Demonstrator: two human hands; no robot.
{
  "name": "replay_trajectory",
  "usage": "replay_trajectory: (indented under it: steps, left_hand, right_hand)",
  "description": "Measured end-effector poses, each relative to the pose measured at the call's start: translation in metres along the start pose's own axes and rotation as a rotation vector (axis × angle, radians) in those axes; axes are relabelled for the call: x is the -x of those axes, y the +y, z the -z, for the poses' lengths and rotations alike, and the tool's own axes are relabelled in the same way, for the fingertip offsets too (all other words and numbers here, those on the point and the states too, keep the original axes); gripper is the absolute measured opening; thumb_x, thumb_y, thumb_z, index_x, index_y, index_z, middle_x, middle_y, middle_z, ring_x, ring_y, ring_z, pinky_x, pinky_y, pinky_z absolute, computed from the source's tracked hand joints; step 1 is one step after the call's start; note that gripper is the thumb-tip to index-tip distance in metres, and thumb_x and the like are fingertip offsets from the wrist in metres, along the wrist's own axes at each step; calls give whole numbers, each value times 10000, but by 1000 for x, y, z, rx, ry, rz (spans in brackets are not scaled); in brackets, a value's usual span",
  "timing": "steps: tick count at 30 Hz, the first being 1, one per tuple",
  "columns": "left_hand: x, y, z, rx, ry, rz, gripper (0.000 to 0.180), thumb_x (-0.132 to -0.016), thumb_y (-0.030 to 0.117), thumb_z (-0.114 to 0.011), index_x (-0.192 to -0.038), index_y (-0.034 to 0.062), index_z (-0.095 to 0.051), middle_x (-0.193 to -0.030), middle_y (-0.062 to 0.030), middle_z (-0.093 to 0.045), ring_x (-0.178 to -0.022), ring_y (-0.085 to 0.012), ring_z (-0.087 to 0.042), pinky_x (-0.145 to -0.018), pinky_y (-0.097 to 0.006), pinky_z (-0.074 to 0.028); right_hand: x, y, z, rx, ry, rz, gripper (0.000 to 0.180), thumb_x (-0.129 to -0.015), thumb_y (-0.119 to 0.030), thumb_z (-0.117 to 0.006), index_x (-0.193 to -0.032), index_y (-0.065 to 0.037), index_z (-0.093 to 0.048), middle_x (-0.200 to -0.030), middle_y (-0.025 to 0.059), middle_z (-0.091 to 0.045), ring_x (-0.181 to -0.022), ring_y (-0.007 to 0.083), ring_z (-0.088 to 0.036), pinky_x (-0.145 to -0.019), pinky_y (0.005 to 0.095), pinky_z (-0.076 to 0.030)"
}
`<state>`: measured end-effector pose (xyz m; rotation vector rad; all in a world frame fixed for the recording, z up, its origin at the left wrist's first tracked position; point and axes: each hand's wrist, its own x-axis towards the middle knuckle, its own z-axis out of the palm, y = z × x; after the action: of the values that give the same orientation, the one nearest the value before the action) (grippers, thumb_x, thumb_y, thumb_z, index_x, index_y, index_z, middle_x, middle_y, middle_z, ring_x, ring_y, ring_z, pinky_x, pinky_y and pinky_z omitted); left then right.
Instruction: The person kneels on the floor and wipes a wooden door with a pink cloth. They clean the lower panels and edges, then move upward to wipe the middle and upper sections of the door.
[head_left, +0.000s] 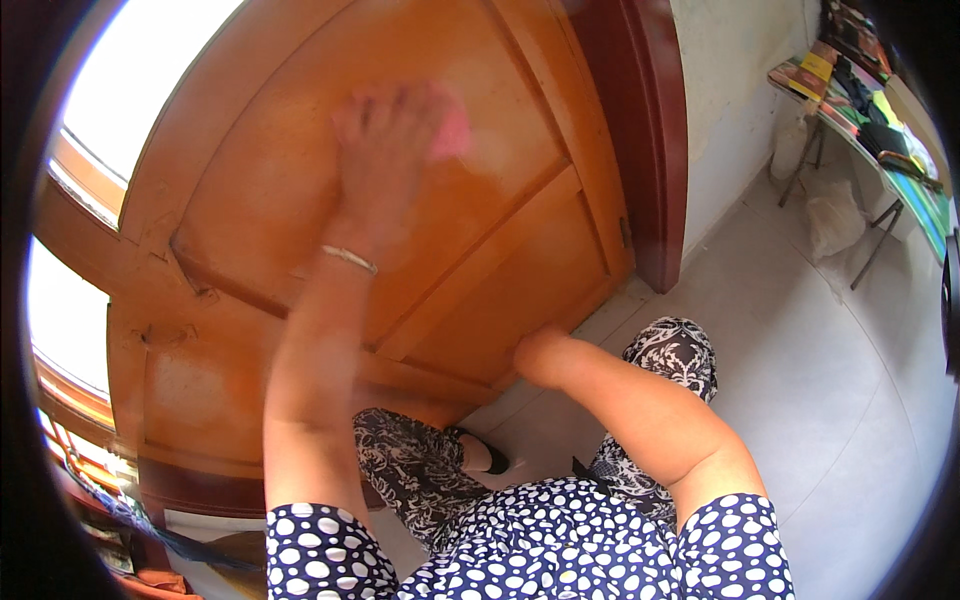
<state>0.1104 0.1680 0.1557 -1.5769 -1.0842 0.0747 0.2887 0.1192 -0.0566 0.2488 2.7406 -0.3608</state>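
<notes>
My left hand (390,140), a little smeared by motion, presses a pink cloth (453,125) against the upper panel of an orange-brown wooden door (400,260). Its fingers are bent over the cloth, which sticks out past them on the right. A pale bracelet (350,260) circles that wrist. Lower down, my right hand (541,357) is by the door's lower panel, its wrist bent. The fingers of this hand are hidden, so whether it holds anything does not show, nor whether it touches the wood.
A dark red door frame (655,150) stands right of the door. Farther right, a folding table (880,150) carries piled items, with a plastic bag (835,220) beneath it. Bright window openings (75,320) lie at the left. Grey tiled floor (800,370) spreads below.
</notes>
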Motion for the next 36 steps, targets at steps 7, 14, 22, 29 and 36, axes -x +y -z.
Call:
replay_trajectory:
  steps: [7,14,22,29,36]
  left_hand:
    - [-39,-81,-20,-113,134,71,725,-712,142,-744,-1387,188,-483,-1352,-5,-531,-1215,-243,-493,-970,-475,-386]
    - [-28,2,-19,-15,86,143,498,-747,96,-680,-1226,192,-582,-1221,25,-583,-1092,-192,-539,-833,-411,-375]
    - [12,60,-50,179,62,50,521,-756,96,-655,-1267,162,-576,-1254,-30,-593,-1156,-227,-532,-907,-426,-369]
    - [30,108,-61,310,-53,-23,475,-772,100,-631,-1244,127,-587,-1284,-55,-578,-1163,-240,-527,-910,-426,-367]
    - [31,122,-59,388,-141,-133,466,-777,112,-620,-1242,126,-594,-1278,-58,-564,-1185,-242,-503,-923,-447,-373]
  right_hand:
    - [1,-4,5,-70,-6,-44,287,-889,-230,-641,-1144,-128,-722,-1245,64,-671,-1131,264,-639,-893,444,-502]
    - [7,-6,9,4,-46,-4,283,-853,-162,-665,-1124,-118,-731,-1224,78,-678,-1111,283,-645,-844,459,-502]
    - [10,-5,-1,16,76,67,293,-837,-93,-608,-1112,-90,-708,-1138,103,-699,-1056,276,-668,-793,412,-533]
    - [7,-7,-3,-62,105,-15,323,-848,-85,-571,-1154,-93,-673,-1152,113,-690,-1047,289,-669,-811,441,-532]
    - [7,-3,6,-8,36,38,320,-840,-110,-621,-1156,-104,-676,-1186,102,-682,-1095,277,-651,-851,454,-503]
